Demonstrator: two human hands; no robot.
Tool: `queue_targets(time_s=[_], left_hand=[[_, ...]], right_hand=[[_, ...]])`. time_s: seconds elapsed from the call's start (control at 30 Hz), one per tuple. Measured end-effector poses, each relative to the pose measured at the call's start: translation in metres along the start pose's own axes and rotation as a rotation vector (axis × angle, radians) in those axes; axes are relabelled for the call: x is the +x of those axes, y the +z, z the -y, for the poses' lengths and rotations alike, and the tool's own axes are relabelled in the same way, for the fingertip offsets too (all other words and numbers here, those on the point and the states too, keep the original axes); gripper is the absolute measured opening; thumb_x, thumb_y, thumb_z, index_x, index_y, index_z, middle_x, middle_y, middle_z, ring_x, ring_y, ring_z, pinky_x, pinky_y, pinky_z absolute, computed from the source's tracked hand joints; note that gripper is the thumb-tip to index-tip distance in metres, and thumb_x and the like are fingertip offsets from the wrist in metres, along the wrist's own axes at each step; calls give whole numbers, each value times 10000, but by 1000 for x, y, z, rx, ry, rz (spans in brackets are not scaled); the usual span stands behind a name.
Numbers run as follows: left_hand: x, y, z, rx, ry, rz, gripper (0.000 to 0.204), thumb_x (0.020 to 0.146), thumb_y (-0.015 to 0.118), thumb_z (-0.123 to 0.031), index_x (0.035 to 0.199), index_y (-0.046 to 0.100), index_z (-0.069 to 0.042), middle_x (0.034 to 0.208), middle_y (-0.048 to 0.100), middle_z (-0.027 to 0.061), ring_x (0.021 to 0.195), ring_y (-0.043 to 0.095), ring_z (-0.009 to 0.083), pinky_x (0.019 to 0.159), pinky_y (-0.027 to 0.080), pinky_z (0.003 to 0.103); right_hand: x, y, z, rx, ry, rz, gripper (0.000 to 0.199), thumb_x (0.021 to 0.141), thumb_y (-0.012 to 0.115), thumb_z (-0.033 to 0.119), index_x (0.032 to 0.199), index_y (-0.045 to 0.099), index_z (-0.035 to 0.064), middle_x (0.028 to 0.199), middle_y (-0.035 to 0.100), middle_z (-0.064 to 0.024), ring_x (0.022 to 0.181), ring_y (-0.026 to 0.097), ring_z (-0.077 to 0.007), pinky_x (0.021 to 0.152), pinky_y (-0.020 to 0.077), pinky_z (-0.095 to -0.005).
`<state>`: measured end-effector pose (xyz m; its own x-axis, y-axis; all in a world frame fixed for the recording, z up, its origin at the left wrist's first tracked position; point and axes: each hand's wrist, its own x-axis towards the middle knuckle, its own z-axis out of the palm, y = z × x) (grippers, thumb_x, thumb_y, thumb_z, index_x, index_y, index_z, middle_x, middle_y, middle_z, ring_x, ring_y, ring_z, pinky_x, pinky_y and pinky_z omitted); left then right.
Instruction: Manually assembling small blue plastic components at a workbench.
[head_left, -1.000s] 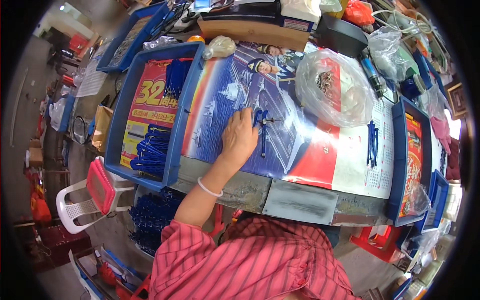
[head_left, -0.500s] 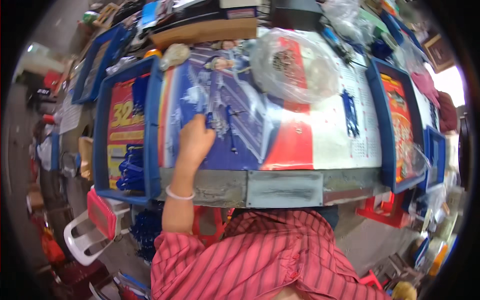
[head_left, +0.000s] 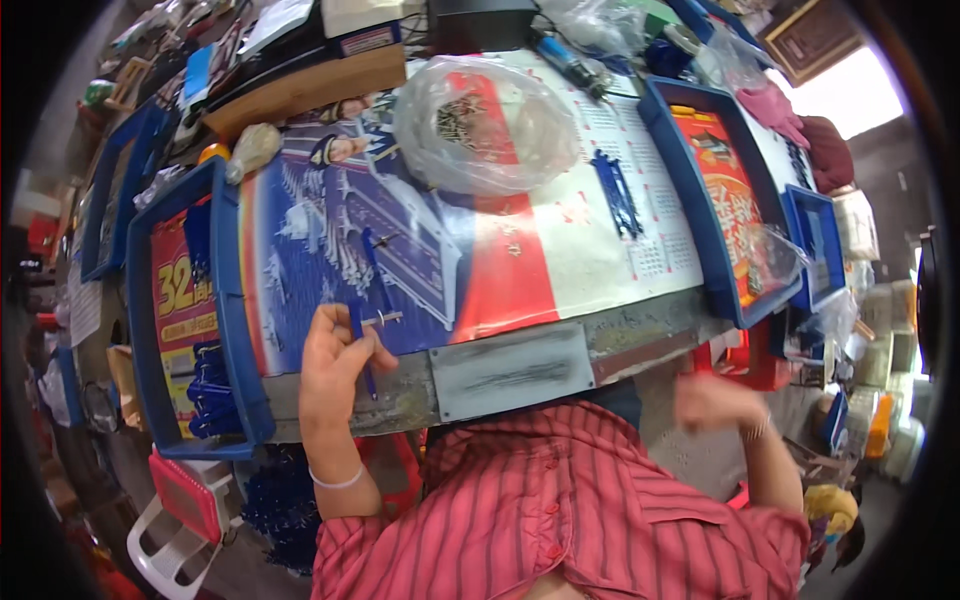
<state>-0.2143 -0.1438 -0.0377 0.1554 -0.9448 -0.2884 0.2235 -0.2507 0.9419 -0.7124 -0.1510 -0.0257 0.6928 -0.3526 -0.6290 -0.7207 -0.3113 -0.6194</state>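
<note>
Blue piece point(head_left: 357, 322) now pinched in the left hand point(head_left: 335, 362), seemingly ready for work! Right hand point(head_left: 715, 402) enters, grip unclear.

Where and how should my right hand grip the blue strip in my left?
Probably its lower end, from the right: that end of the blue strip pokes out beyond your left hand, while a metal pin juts out higher up.

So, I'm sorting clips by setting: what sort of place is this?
Probably a small workshop: there's a blue tray holding blue parts, a plastic bag of small metal pieces, and a worn workbench.
</note>
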Motion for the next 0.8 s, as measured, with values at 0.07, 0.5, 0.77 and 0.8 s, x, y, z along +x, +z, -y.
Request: queue_targets(time_s=[0.07, 0.5, 0.77, 0.8], left_hand=[[-12, 11, 9, -98, -21, 42, 195, 822, 480, 24, 991, 413, -48, 774, 575, 118, 551, 567, 170, 525, 492, 262], [-46, 23, 34, -293, -301, 268, 269, 920, 494, -113, 1148, 510, 28, 670, 596, 100, 401, 366, 39, 399, 284, 172], [-40, 54, 22, -465, -217, 266, 273, 964, 484, -195, 1096, 562, 30, 740, 635, 137, 464, 483, 85, 437, 349, 168], [-40, 57, 24, -461, -221, 257, 273, 964, 484, -195, 1096, 562, 30, 740, 635, 137, 464, 483, 85, 437, 349, 168]], right_hand=[[47, -66, 22, 87, 148, -744, 140, 829, 551, 124, 793, 509, -5, 660, 495, -99, 589, 501, -222, 580, 409, -343], [191, -190, -37, -166, 518, -989, 244, 684, 616, 169, 812, 619, -39, 835, 640, -239, 810, 623, -371, 740, 490, -404], [127, -171, -13, 288, 112, -1068, 259, 722, 607, 62, 962, 568, -29, 706, 599, -80, 622, 558, -145, 556, 452, -270], [115, -155, 5, 564, 19, -994, 299, 741, 603, 34, 1031, 553, -16, 709, 586, -38, 605, 521, -79, 521, 425, -218]])
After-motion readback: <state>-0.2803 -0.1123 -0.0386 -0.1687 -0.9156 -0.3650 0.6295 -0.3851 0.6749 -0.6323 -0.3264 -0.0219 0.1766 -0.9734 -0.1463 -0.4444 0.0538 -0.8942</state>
